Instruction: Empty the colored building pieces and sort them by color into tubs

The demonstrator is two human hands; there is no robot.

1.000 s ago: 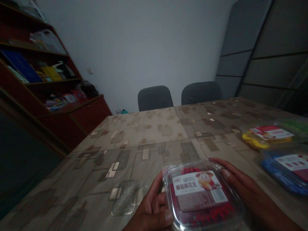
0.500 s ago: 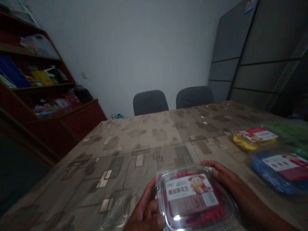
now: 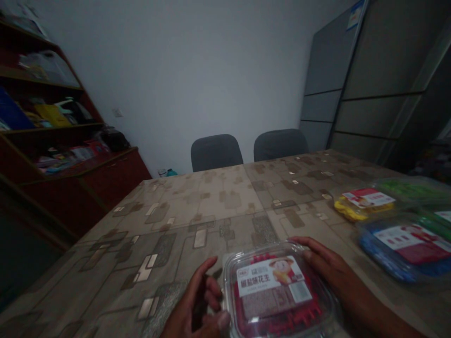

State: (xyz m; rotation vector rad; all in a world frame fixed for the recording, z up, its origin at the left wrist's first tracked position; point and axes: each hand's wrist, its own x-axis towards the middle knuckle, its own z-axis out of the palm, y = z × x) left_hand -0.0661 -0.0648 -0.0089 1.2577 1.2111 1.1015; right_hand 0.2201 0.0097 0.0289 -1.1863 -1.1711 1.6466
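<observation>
A clear plastic box (image 3: 276,291) with red pieces inside and a printed label on its lid sits at the near edge of the view. My right hand (image 3: 327,267) grips its right side, fingers over the far corner. At the box's left edge is my left hand (image 3: 204,300), its index finger raised away and its fingers apart. The left thumb tip lies close against the box wall; whether it touches I cannot tell. The box's near side is cut off by the frame.
On the right of the patterned table (image 3: 197,202) stand more clear boxes: a yellow-filled box (image 3: 348,209), a blue-filled box (image 3: 384,253) and a green-filled box (image 3: 408,188). Two dark chairs (image 3: 216,152) stand beyond the far edge. A wooden shelf unit (image 3: 116,176) is on the left.
My left hand has loosened from the box's left side and its fingers have spread a little. The right hand keeps its grip. The whole view has shifted slightly, moving things leftward.
</observation>
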